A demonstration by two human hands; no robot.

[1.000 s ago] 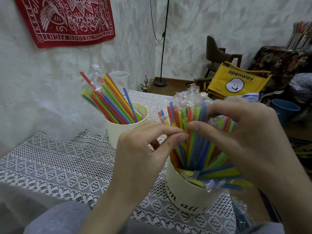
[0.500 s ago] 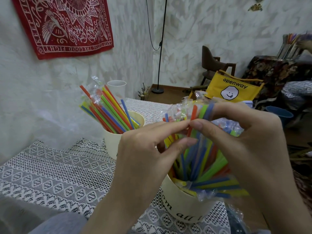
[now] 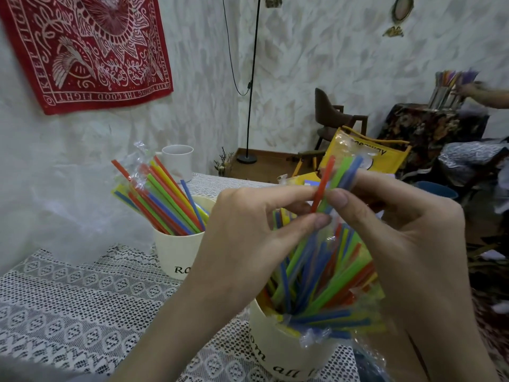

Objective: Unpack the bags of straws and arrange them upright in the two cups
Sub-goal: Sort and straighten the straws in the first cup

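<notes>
At frame centre, a bagged bundle of straws [image 3: 334, 183] was pinched at its top by the left hand [image 3: 248, 232] and right hand [image 3: 399, 230], seemingly to tear the wrapper open; its lower end was stood in the near cup [image 3: 278, 351].

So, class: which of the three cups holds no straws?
The white cup at the back by the wall; the two cream cups, far and near, both hold coloured straws.

Bare lace surface [image 3: 68, 293] at 8–9 o'clock passable; far cup [image 3: 176, 255] at 10 and white mug [image 3: 177, 161] at 11 block.
</notes>
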